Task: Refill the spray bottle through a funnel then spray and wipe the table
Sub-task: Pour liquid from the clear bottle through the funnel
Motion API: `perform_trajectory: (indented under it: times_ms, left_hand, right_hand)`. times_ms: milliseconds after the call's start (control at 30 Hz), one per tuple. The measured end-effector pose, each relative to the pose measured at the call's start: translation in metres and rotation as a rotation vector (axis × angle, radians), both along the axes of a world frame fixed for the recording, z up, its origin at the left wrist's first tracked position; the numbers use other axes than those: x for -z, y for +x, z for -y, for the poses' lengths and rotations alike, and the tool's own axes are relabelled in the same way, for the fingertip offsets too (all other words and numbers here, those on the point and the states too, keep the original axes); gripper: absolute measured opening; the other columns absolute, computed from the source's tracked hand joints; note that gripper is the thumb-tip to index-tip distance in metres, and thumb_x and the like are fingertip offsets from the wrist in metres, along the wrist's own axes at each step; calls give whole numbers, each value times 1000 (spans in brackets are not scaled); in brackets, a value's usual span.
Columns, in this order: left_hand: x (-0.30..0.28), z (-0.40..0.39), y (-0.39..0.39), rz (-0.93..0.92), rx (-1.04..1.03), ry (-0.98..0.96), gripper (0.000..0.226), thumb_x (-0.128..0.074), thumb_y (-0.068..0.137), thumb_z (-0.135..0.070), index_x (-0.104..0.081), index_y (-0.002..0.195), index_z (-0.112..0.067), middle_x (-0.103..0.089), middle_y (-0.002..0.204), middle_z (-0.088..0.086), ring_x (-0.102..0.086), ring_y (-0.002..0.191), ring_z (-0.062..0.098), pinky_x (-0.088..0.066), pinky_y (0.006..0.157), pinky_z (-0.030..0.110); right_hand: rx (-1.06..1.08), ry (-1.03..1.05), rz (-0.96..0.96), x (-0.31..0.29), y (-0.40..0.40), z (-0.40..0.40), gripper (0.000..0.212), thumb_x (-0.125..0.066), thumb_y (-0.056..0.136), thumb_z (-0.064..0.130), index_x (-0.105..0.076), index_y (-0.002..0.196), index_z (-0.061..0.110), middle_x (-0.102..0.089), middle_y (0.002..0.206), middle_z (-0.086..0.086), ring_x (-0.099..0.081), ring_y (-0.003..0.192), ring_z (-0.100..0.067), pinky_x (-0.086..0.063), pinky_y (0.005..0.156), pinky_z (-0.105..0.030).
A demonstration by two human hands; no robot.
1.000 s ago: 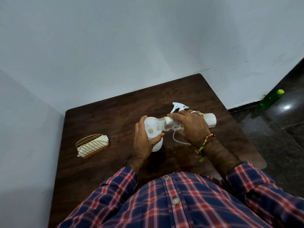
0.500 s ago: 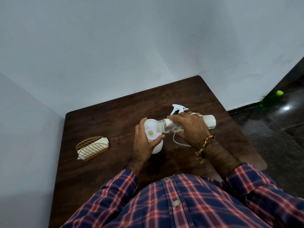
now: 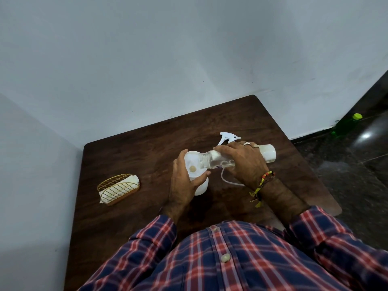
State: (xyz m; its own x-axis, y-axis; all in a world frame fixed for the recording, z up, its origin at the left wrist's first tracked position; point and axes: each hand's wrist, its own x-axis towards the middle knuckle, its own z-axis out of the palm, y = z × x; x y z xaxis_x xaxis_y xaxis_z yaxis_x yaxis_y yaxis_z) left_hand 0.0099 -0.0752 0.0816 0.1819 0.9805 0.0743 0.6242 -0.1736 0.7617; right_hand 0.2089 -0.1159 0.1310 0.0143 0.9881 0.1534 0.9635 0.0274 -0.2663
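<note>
The right hand [image 3: 243, 162] gripped a clear bottle [image 3: 266, 152] tipped sideways, its mouth over a white funnel [image 3: 192, 162] steadied by the closed left hand [image 3: 184, 185] on the spray bottle [image 3: 201, 189]. The trigger head [image 3: 227, 138] lay at twelve o'clock on the table [image 3: 136, 154]; a wire basket [image 3: 118, 189] sat at nine.

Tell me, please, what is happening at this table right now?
A person is refilling a spray bottle. The right hand tips a clear bottle sideways over a white funnel, which the left hand steadies on the spray bottle. The trigger head lies detached on the table, near a gold wire basket.
</note>
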Motion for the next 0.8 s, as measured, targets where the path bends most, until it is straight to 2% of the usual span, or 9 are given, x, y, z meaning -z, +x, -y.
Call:
perform_trajectory:
  times_ms: [267, 400, 567, 667, 800]
  left_hand:
    - [-5, 3, -1, 16, 5, 0, 94, -84, 68, -42, -32, 144, -22, -42, 141, 1, -34, 119, 0, -25, 85, -3]
    - [-6, 3, 1, 27, 7, -4, 96, -84, 68, -42, -32, 146, -20, -42, 143, 3, -33, 121, 2, -34, 96, 16]
    - [-4, 2, 2, 33, 13, -23, 103, -84, 69, -40, -25, 150, -21, -40, 145, 8, -41, 127, 17, -34, 96, 26]
    - [-3, 2, 2, 26, 13, -7, 101, -83, 69, -42, -26, 150, -20, -41, 145, 8, -39, 123, 10, -34, 95, 25]
    - [-2, 0, 2, 30, 14, -10, 103, -79, 64, -57, -29, 148, -22, -41, 145, 5, -33, 122, 2, -30, 94, 15]
  right_hand:
    - [-3, 16, 27, -1, 0, -1, 60, -81, 71, 27, -58, 125, 36, -70, 109, 5, -66, 98, -25, -47, 95, -49]
    - [2, 14, 28, 0, 1, -1, 61, -81, 69, 26, -58, 125, 36, -70, 108, 6, -66, 97, -24, -47, 94, -48]
    - [-1, 14, 40, 1, 1, -1, 64, -83, 68, 29, -57, 125, 37, -69, 108, 7, -66, 97, -23, -46, 94, -48]
    - [0, 10, 37, 1, 1, -2, 64, -83, 68, 30, -55, 125, 39, -69, 109, 8, -66, 98, -22, -46, 94, -47]
    - [-1, 20, 39, 1, 1, -2, 63, -82, 69, 29, -56, 125, 39, -69, 109, 8, -66, 99, -23, -46, 95, -47]
